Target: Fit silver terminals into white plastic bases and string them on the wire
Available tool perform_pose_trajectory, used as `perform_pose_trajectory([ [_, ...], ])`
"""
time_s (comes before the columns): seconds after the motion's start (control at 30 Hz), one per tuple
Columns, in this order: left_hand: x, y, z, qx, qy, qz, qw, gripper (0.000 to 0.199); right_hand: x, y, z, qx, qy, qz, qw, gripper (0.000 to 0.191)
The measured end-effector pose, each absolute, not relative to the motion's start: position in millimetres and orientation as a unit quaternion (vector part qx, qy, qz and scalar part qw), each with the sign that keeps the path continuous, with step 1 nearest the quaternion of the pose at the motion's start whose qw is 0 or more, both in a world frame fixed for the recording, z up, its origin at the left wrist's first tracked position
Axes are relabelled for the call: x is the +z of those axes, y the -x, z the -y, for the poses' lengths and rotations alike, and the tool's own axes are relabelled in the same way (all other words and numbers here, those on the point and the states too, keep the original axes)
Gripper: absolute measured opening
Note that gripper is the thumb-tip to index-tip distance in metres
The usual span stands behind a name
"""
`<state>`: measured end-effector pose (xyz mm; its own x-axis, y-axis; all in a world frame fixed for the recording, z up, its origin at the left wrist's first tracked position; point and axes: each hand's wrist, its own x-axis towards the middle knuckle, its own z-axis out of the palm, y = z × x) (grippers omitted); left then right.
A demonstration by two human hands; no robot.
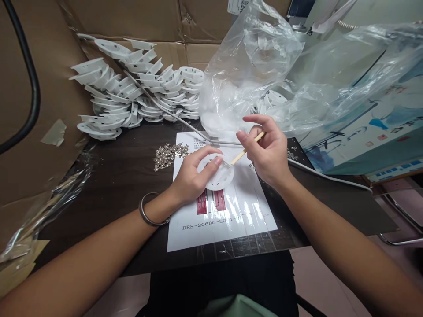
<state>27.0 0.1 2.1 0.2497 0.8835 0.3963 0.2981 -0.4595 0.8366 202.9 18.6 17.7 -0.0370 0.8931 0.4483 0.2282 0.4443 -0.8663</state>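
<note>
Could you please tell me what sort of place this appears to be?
Probably a small assembly workstation: many similar white plastic parts are stacked at the back of a dark table, a pile of small metal pieces lies nearby, and a printed sheet lies under the hands.

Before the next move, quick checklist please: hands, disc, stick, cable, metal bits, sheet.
1. Left hand grips the white disc: ok.
2. Right hand holds the stick: ok.
3. Stick's tip touching the disc: cannot tell; it is at the disc's edge.
4. Cable off the disc: ok, it runs behind it.
5. Metal bits all in one pile: not ok; a few lie loose near the right hand.
6. Printed sheet fully readable: not ok; left hand and disc cover part.
</note>
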Motion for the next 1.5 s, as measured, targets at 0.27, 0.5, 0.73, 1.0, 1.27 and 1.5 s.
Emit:
perform_pose_trajectory([
  [0.27,2,-26,4,0.436,-0.759,-0.368,0.313,0.016,13,-198,-18,0.258,0.423,0.643,0.584,0.034],
  [0.5,4,-27,3,0.438,-0.753,-0.381,0.309,0.015,14,-194,-12,0.217,0.420,0.654,0.591,0.024],
  [0.73,3,-26,2,0.445,-0.753,-0.377,0.307,0.010,15,-193,-11,0.212,0.421,0.656,0.590,0.024],
  [1.0,3,-27,2,0.446,-0.747,-0.379,0.315,0.012,21,-201,-15,0.344,0.415,0.633,0.555,0.035],
  [1.27,4,-27,2,0.450,-0.758,-0.359,0.308,0.011,21,-199,-18,0.407,0.382,0.624,0.547,0.038],
  [1.5,4,-28,2,0.461,-0.760,-0.339,0.308,0.010,18,-198,-19,0.412,0.350,0.625,0.563,0.037],
])
